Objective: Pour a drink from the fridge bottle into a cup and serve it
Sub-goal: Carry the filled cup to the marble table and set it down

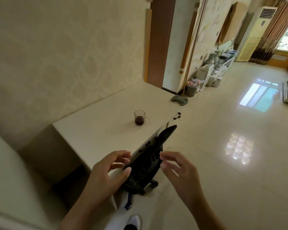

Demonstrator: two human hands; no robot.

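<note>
1. Cup (139, 120): clear glass with a handle, upright on the white table (96, 130), about a third full of dark liquid. It sits near the table's far-right part, at 12 o'clock from the hands and well apart from them.
2. Left hand (106, 171): fingers spread and loosely curled, palm facing right, empty. Its fingertips lie at the table's near edge, just beside the chair back; contact cannot be told.
3. Right hand (178, 170): open, fingers curled inward toward the left hand, empty. It hovers over the floor at 3 o'clock from the chair back, close to it.
4. Chair (145, 165): black, pushed against the table's right edge, between the two hands. A castor shows below at 6 o'clock.
5. Shoe (135, 221): white, at the bottom edge of view, 6 o'clock from the chair.
6. Floor (223, 163): glossy pale tile with bright window reflections at 2 o'clock from the hands.
7. Mop (179, 100): grey head on the floor past the table's far corner, at 1 o'clock from the cup, handle leaning up the wall.
8. No bottle in view.
</note>
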